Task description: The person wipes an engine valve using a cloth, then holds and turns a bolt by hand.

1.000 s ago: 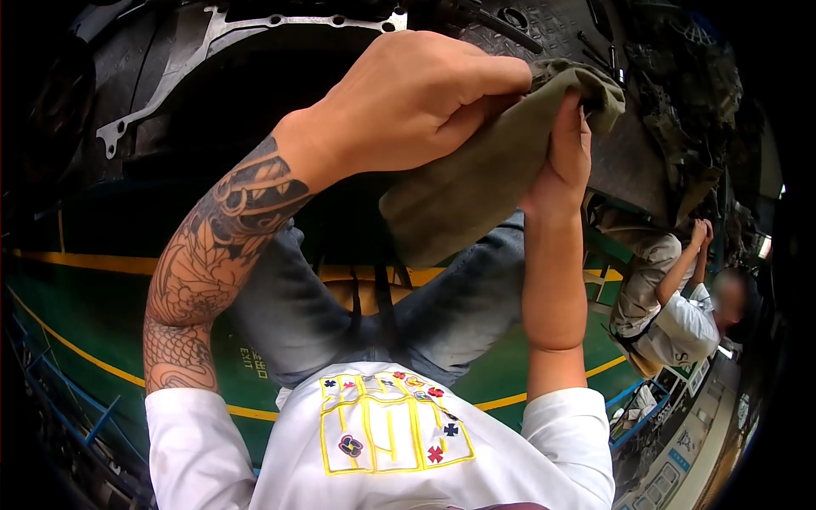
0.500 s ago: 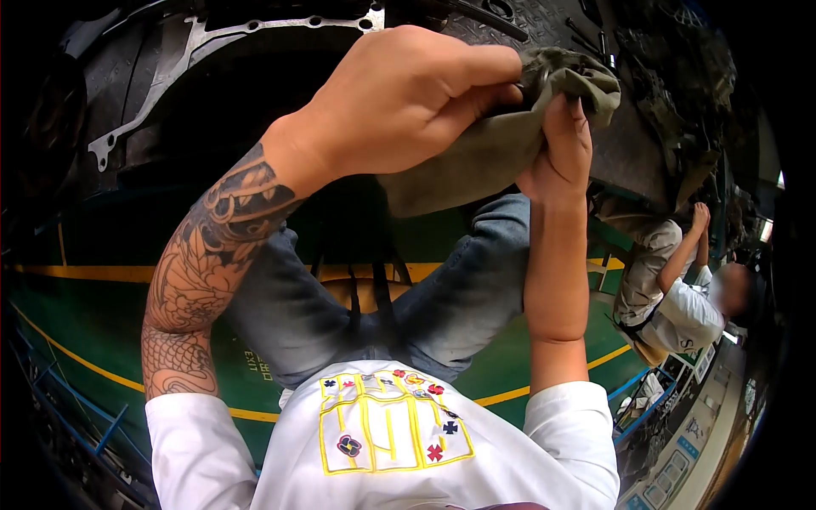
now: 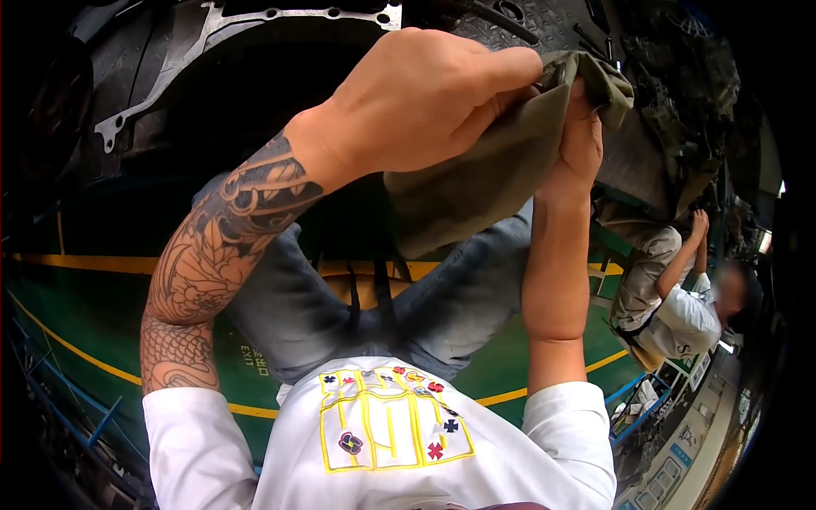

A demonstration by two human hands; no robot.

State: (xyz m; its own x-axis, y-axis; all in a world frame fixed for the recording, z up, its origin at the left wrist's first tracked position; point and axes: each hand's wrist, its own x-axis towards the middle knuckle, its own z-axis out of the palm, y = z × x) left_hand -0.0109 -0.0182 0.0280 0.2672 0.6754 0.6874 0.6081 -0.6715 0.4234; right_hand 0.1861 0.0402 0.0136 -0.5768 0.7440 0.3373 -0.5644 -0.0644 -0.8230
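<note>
An olive-green cloth (image 3: pixel 476 187) is held up in front of me between both hands, its loose part hanging toward my lap. My left hand (image 3: pixel 425 106), at the end of a tattooed forearm, is closed, with thumb and fingers pinching the bunched upper part. Close beside it, my right hand (image 3: pixel 580 144) is closed on the same bunch, thumb on top and the other fingers mostly covered by folds. Whether anything else sits inside the folds, I cannot tell.
A flat metal gasket-like frame (image 3: pixel 170 81) lies at the upper left on dark machinery. Tools, including a metal rod (image 3: pixel 609 51), rest on a patterned metal plate (image 3: pixel 561 21). Another person (image 3: pixel 676 297) sits at the right. Below is a green floor (image 3: pixel 110 314) with yellow lines.
Both hands have shifted slightly right. The cloth's loose part now hangs lower and spreads wider, and its bunched top has changed shape between my fingers.
</note>
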